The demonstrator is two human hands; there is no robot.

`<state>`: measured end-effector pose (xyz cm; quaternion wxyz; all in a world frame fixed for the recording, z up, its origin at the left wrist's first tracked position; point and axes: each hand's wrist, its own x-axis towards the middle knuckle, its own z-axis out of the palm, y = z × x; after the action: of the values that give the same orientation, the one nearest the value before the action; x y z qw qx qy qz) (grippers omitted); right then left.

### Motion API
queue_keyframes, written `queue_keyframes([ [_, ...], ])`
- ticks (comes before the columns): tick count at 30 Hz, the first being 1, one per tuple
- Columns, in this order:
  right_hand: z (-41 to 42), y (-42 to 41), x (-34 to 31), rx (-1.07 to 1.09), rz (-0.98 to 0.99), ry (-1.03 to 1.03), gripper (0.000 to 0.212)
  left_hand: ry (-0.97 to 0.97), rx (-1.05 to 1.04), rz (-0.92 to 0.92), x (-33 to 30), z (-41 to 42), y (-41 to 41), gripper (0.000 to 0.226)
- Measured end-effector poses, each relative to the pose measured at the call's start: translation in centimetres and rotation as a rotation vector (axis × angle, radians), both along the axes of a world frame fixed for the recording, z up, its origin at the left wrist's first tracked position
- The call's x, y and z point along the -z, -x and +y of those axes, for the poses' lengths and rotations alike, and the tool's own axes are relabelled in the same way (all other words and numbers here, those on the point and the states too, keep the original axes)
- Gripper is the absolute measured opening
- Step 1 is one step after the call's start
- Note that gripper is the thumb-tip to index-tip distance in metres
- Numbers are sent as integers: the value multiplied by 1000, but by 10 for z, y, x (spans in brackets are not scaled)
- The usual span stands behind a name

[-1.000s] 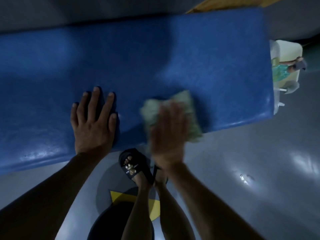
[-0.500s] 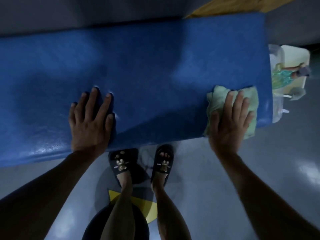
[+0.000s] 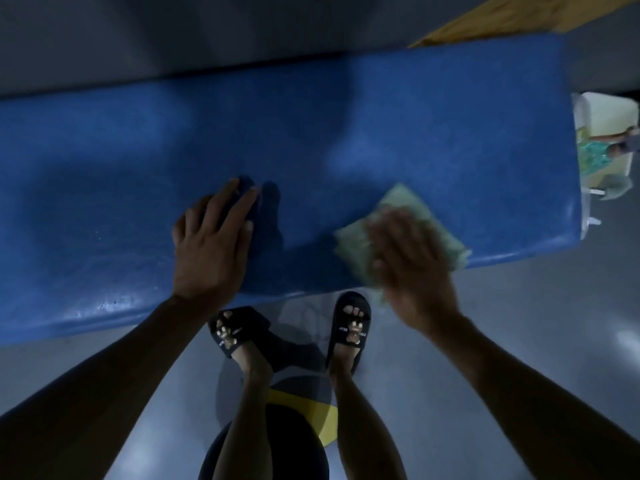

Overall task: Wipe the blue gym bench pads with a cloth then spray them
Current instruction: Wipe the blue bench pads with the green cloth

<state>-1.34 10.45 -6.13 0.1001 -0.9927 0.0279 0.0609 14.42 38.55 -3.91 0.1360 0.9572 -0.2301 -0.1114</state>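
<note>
A long blue bench pad (image 3: 346,133) runs across the view from left to right. My right hand (image 3: 412,261) presses a pale green cloth (image 3: 412,209) flat on the pad near its front edge, right of centre; hand and cloth are motion-blurred. My left hand (image 3: 211,244) rests flat on the pad left of centre, fingers straight and together. A spray bottle (image 3: 602,150) with greenish liquid lies beyond the pad's right end, on a pale stand.
My two feet in black slides (image 3: 351,327) stand on the grey floor just below the pad's front edge. A pale stand (image 3: 609,112) sits at the pad's right end. A wooden board (image 3: 519,19) shows at the top right.
My right hand slid the cloth leftward from the pad's right end toward the middle. The view shifted, so my left hand appears further right, with its fingers drawn together.
</note>
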Motion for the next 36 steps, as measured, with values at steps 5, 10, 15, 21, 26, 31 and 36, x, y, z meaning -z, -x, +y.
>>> queue_keyframes([
  [5, 12, -18, -3, 617, 74, 22, 60, -10, -110, 8, -3, 61, -7, 55],
  [10, 175, -63, 3, 812, -74, -94, 59, -50, -118, -6, 4, 100, -14, 55],
  [15, 261, -63, -9, 65, 6, -217, 58, -103, -85, -49, 15, 106, -15, 54],
  [21, 76, -38, 2, 107, -1, 37, 56, -123, -76, -15, 18, 110, -20, 57],
  [26, 99, -63, 4, 923, 28, 85, 65, -116, -86, -26, 19, 111, -22, 56],
  [31, 259, -84, -3, 440, 8, -37, 60, -132, -72, -60, 21, 111, -22, 55],
  [36, 171, -66, -3, -320, 5, 15, 56, -141, -62, -54, 22, 110, -21, 56],
])
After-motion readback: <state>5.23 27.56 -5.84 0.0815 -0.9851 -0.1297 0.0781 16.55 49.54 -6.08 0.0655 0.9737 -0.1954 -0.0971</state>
